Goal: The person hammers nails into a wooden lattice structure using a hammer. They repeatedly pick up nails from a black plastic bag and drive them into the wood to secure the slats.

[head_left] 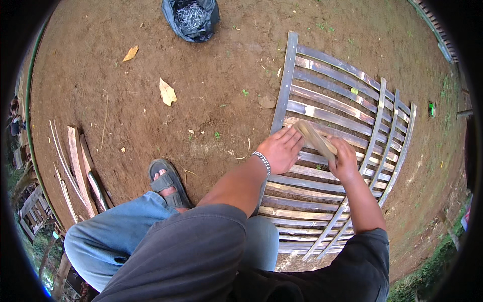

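Low in front of me lies a slatted panel point(329, 139) of narrow wooden or bamboo strips. A long dark rail point(286, 83) runs along its left edge. My right hand point(346, 158) is closed around one end of a thick wooden stick point(312, 135), slightly blurred, slanting over the slats. The stick's other end reaches close to the fingers of my left hand point(282, 151). That hand rests palm down over the rail, fingers close together and bent at the slat ends. Whatever is under its fingertips is hidden. A chain bracelet circles the left wrist.
An open black bag point(192, 20) full of nails stands on the soil beyond the panel's left. Loose wooden strips point(80, 171) lie at the left, near my sandalled foot point(169, 182). Two dry leaves point(167, 92) lie between. A small green object point(431, 109) sits far right.
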The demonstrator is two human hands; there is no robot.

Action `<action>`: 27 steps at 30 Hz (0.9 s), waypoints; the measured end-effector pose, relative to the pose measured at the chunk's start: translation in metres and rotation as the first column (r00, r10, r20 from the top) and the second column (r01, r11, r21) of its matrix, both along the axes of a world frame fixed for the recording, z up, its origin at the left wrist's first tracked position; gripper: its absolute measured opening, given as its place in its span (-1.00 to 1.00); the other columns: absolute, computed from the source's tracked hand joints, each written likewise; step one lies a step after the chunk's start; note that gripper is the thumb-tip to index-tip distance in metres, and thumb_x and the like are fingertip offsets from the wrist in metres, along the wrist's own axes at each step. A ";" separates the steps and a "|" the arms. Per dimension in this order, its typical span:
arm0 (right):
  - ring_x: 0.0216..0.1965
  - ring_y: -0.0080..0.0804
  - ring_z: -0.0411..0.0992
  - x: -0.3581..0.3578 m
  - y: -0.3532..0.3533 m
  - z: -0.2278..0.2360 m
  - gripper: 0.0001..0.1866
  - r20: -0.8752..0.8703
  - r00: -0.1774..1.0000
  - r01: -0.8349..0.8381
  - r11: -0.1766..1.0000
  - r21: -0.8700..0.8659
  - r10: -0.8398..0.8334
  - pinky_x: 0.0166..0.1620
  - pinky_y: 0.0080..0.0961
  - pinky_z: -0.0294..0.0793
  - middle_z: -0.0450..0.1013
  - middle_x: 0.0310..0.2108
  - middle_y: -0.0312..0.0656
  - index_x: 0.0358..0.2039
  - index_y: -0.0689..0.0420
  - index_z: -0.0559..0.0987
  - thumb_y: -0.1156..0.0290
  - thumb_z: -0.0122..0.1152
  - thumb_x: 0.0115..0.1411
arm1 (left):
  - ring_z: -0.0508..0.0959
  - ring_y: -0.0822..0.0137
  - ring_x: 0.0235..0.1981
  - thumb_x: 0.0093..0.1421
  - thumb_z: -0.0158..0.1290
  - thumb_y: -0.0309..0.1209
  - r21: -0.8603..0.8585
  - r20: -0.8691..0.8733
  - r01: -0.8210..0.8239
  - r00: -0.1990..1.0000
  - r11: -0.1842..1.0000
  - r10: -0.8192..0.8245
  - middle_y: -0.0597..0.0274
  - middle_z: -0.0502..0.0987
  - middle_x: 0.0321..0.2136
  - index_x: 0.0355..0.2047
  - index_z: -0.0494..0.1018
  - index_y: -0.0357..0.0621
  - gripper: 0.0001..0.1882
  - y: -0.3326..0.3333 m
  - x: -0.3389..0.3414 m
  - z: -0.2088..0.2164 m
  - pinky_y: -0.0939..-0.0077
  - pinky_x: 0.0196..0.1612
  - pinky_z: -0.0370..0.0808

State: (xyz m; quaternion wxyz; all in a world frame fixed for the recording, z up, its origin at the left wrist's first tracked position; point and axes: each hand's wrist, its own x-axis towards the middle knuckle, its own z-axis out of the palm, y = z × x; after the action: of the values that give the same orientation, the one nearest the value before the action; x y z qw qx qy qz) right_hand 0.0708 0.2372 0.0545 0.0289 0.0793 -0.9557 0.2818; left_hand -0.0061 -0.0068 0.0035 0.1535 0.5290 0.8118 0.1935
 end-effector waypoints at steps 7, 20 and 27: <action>-0.19 0.01 0.55 0.005 -0.002 0.005 -0.47 0.194 0.981 -0.004 0.998 0.070 -0.009 -0.15 -0.13 0.56 0.56 -0.18 -0.07 0.04 0.07 0.48 0.58 0.31 0.00 | 0.31 0.05 0.35 0.27 0.00 -0.14 0.039 -0.006 -0.015 1.000 0.999 0.015 -0.14 0.40 0.26 0.19 0.44 -0.26 -0.42 -0.001 0.009 -0.004 0.15 0.42 0.15; -0.24 0.06 0.54 0.005 0.009 -0.005 -0.48 0.283 0.958 -0.086 0.987 0.139 0.044 -0.17 -0.13 0.56 0.53 -0.26 -0.02 0.06 0.10 0.49 0.57 0.32 0.03 | 0.43 0.04 0.24 0.23 0.06 -0.13 0.050 0.036 0.010 0.999 0.999 -0.012 -0.05 0.54 0.09 0.09 0.52 -0.19 -0.48 -0.001 0.009 -0.009 0.11 0.40 0.20; -0.33 0.03 0.51 0.018 0.015 0.015 -0.51 0.169 0.985 0.027 0.996 0.088 -0.042 -0.23 -0.12 0.52 0.49 -0.34 -0.05 -0.01 0.08 0.53 0.57 0.33 -0.02 | 0.44 0.03 0.21 0.20 0.07 -0.15 0.127 -0.037 -0.002 0.999 0.992 0.007 0.00 0.57 0.03 0.07 0.52 -0.24 -0.48 -0.004 0.006 -0.005 0.10 0.43 0.16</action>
State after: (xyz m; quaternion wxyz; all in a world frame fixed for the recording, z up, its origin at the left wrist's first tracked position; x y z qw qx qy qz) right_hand 0.0890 0.2521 0.0693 -0.0514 0.0395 -0.9671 0.2459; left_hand 0.0000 -0.0112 -0.0011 0.1037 0.5396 0.8017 0.2352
